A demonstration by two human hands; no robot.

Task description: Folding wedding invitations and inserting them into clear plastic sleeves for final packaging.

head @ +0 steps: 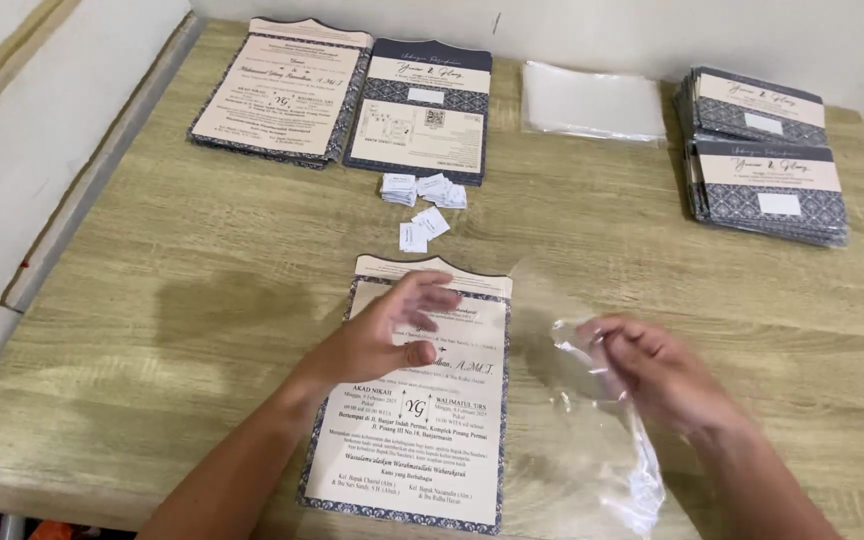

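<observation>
Currently, far left at the back of the wooden counter (202, 290): a stack of cream cards (282, 92) with dark patterned borders, next to it a stack of dark-topped cards (420, 110). Just in front of those, loose small white slips (422, 205). Near centre, a single cream invitation card (417, 400) lies flat, face up. Left hand (384, 335) hovers over its upper half, fingers spread and loose, grip wide, holding nothing. Just right of the card, right hand (652, 372) has its grip pinched shut on a clear plastic sleeve (602, 440), which drapes down to the counter. Back centre-right: a pile of clear sleeves (592, 100). Far right: two stacks of dark patterned envelopes (764, 155), well apart from the hands.
</observation>
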